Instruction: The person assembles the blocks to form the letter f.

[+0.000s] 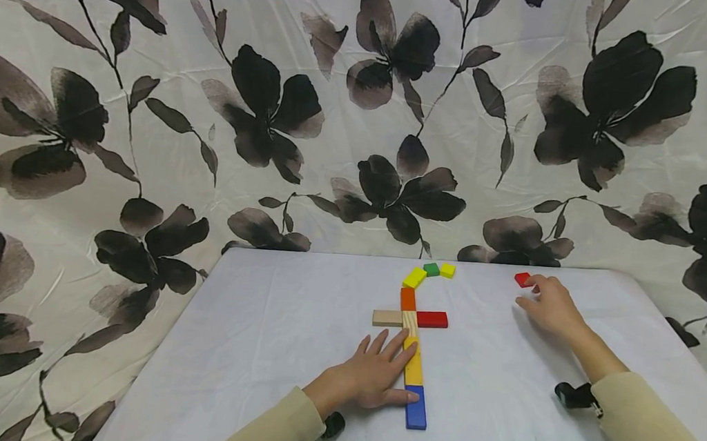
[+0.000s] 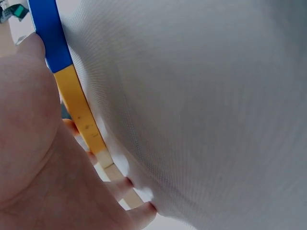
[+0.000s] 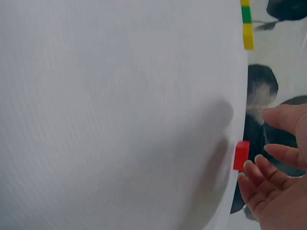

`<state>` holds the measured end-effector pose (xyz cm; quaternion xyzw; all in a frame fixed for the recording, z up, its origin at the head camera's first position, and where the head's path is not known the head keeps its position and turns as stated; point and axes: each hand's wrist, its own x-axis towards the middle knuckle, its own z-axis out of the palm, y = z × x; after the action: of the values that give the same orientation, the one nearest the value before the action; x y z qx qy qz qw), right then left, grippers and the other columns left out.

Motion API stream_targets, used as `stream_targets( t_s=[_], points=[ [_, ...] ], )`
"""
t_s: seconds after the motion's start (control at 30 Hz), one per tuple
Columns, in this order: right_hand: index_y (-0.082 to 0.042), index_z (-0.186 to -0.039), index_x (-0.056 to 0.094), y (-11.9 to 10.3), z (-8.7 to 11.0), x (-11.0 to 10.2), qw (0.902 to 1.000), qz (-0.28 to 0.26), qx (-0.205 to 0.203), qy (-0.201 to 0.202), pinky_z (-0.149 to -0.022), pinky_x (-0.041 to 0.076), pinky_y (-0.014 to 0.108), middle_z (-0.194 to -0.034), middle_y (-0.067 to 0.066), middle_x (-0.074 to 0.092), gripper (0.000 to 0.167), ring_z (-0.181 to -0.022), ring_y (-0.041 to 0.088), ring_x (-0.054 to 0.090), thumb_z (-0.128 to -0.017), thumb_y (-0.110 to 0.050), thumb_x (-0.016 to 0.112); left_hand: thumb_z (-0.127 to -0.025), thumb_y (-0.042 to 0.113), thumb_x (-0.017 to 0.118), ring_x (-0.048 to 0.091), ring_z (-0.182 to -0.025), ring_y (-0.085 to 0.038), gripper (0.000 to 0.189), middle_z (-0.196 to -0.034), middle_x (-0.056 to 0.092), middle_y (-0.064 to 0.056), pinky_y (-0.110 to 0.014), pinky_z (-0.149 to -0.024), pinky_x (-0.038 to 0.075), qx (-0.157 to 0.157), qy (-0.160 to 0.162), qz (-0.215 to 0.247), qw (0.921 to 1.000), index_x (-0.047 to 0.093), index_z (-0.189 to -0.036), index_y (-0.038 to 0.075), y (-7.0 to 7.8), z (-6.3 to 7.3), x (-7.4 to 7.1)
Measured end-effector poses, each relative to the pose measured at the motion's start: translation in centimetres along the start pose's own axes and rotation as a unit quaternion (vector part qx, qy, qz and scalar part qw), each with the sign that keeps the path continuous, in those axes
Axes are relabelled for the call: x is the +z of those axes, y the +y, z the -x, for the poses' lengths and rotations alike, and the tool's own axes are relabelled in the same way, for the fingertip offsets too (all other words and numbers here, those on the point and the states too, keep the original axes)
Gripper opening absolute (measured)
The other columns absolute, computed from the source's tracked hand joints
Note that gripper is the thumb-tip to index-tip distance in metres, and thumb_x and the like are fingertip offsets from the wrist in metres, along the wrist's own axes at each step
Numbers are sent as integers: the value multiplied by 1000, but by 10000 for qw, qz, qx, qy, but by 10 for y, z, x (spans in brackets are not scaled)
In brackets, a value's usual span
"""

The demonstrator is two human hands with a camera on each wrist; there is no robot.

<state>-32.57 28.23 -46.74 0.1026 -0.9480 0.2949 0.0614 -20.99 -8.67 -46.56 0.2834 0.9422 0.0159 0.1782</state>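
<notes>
My left hand (image 1: pixel 372 374) lies with spread fingers along a column of blocks, its thumb on the blue block (image 1: pixel 416 418) and fingertips over the yellow-orange block (image 1: pixel 414 372). Above these come a natural-wood block (image 1: pixel 410 320) and an orange block (image 1: pixel 407 299). A pale wooden block (image 1: pixel 387 318) and a red block (image 1: pixel 432 319) stick out to either side. At the table's far right, my right hand (image 1: pixel 552 307) reaches to a small red block (image 1: pixel 522 280). In the right wrist view its fingertips are right beside that red block (image 3: pixel 241 155), thumb held apart.
From the column's top a yellow block (image 1: pixel 414 277), a green block (image 1: pixel 431 269) and a smaller yellow block (image 1: pixel 447 271) curve rightward. White cloth covers the table (image 1: pixel 295 327). A floral curtain (image 1: pixel 311 120) hangs behind its far edge.
</notes>
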Motion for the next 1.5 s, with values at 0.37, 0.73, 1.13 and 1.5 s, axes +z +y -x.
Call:
stream_targets(
  t_s=[0.37,0.73,1.13,1.5],
  points=[
    [23,-130,45,25,-16,0,9979,107,632,-7,-92,46,64,-115,42,53,58,-106,53,52,-95,-18,65,-93,77,45,15,-156,-38,92,-173,3,1,-62,-121,20,3,-18,25,10000,18,-166,28,0,1,-1],
    [24,-127,47,31,-32,8,9961,3,878,99,-97,44,66,-117,44,56,55,-109,56,54,-94,-16,65,-94,77,45,15,-156,-38,91,-173,3,0,-62,-121,20,49,14,3,10000,18,-166,27,0,1,1],
    [21,-126,51,30,-40,11,9940,-206,1047,258,-97,44,63,-116,42,58,49,-108,53,55,-95,-15,65,-93,78,44,14,-156,-38,92,-173,2,1,-62,-121,20,29,-10,11,10000,17,-166,28,-1,-1,1],
    [20,-127,52,26,-38,13,9920,-320,1214,119,-100,44,63,-119,39,56,44,-109,51,52,-96,-10,64,-93,78,43,13,-156,-38,92,-173,2,0,-63,-122,18,50,-31,94,9999,17,-166,27,-2,-1,1]
  ],
)
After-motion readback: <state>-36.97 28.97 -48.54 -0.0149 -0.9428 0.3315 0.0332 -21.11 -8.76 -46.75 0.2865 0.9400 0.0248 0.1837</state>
